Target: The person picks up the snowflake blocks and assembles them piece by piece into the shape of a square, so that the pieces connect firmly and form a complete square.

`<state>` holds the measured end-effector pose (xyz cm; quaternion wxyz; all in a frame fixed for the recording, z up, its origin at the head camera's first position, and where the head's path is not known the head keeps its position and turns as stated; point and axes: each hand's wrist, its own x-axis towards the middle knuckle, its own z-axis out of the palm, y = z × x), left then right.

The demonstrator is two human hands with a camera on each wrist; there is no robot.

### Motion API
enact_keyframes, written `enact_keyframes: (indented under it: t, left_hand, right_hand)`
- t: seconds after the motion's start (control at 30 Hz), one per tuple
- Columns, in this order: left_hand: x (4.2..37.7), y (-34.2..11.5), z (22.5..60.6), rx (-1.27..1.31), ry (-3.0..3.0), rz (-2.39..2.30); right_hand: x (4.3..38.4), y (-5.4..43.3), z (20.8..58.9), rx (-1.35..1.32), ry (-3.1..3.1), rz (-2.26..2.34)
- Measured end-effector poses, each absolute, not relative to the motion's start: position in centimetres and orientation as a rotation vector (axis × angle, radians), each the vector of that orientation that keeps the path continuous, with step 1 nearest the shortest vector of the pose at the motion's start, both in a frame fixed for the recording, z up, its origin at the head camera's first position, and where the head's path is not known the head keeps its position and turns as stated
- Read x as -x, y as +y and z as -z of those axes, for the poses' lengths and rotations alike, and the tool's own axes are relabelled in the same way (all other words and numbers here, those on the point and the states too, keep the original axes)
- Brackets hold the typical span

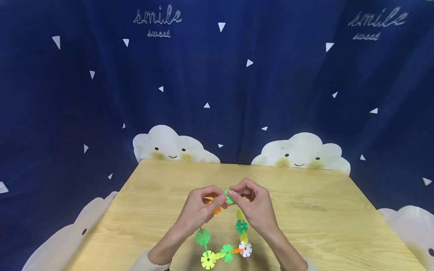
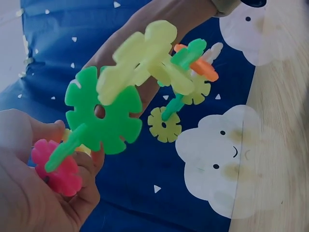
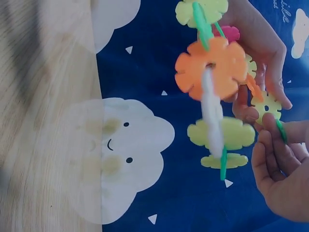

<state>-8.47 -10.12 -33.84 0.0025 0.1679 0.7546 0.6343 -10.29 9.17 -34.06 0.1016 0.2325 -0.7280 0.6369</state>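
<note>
A chain of notched, flower-shaped plastic discs hangs in a loop below the two hands, with a white disc [image 1: 245,249] and a yellow disc [image 1: 208,259] at its lower corners. My left hand [image 1: 198,209] pinches the chain near an orange disc [image 1: 217,210]. Thumb and fingers of my right hand [image 1: 257,205] pinch a green disc [image 1: 229,196] right at the left fingertips. In the right wrist view, a pale yellow disc [image 3: 266,109] sits between the hands, the green disc [image 3: 281,130] edge-on beside it. A pink disc [image 2: 58,169] shows against the left hand in the left wrist view.
The hands work above a light wooden table [image 1: 305,210]. Behind it hangs a dark blue curtain [image 1: 190,67] with white triangles and smiling clouds [image 1: 301,150]. The lower loop of discs dangles close to the front of the table, between the forearms.
</note>
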Motion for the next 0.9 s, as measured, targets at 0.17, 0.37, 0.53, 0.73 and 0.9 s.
enact_keyframes:
  t: [0.17,0.37,0.53,0.73,0.9]
  left_hand:
    - [8.6,-9.8,33.8,-0.537,2.306,-2.035]
    - [8.5,-10.1,33.6,-0.499,2.242,-2.213]
    - [8.7,-9.9,33.4,-0.485,2.180,-2.348]
    - [8.7,-9.3,33.4,-0.429,2.141,-2.427]
    - [8.6,-9.1,33.6,-0.371,2.131,-2.444]
  right_hand:
    - [10.4,10.1,33.7,-0.740,-2.156,-1.864]
    - [10.8,11.6,34.6,-0.691,-2.142,-1.842]
    - [10.8,13.2,36.3,-0.546,-2.199,-2.030]
    - [10.7,13.8,37.3,-0.701,-2.060,-2.543]
    - [10.6,13.3,37.3,-0.645,-1.883,-2.767]
